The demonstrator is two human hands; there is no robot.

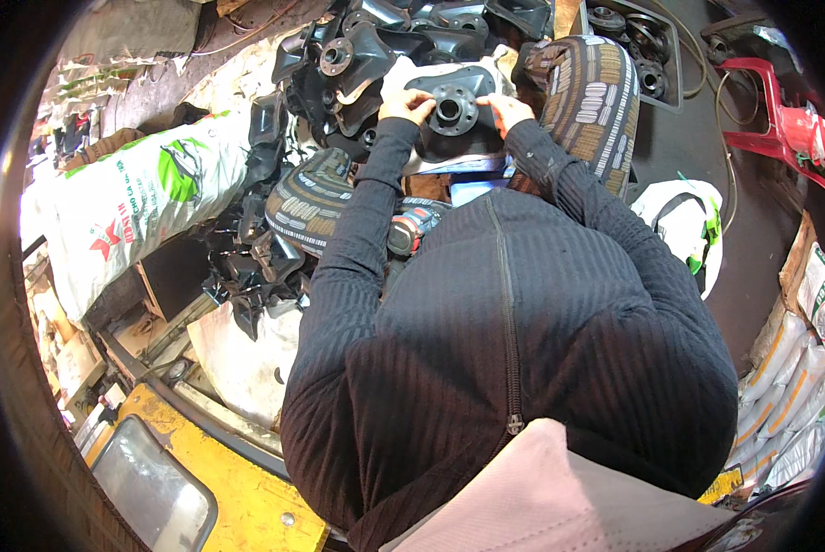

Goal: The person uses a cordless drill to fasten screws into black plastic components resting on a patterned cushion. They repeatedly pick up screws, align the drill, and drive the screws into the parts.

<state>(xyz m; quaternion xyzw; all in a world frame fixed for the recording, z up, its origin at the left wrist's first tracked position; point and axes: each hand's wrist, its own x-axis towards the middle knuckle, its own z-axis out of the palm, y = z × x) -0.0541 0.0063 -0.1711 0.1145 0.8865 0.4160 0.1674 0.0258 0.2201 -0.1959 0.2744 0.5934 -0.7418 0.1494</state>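
Note:
Between my hands lies a dark rubber-like part with a round metal flange [448, 111], which has a centre bore and a ring of bolt holes. It rests on a whitish pad [419, 166] in front of me. My left hand [407, 107] pinches something at the part's left side, its fingers bent and close together. At the right side my right hand [509, 112] pinches too, thumb and finger near the flange's edge. What sits in either pinch is too small to make out. A teal-and-red cordless power tool [414, 228] lies below the pad, partly hidden by my clothing.
Several similar black flanged parts [336, 57] are piled at the far left and behind. A grey tray [675, 92] holds metal flanges at the far right, near a red plastic stool [757, 101]. White sacks [146, 198] lie left; a yellow machine panel [219, 469] stands lower left.

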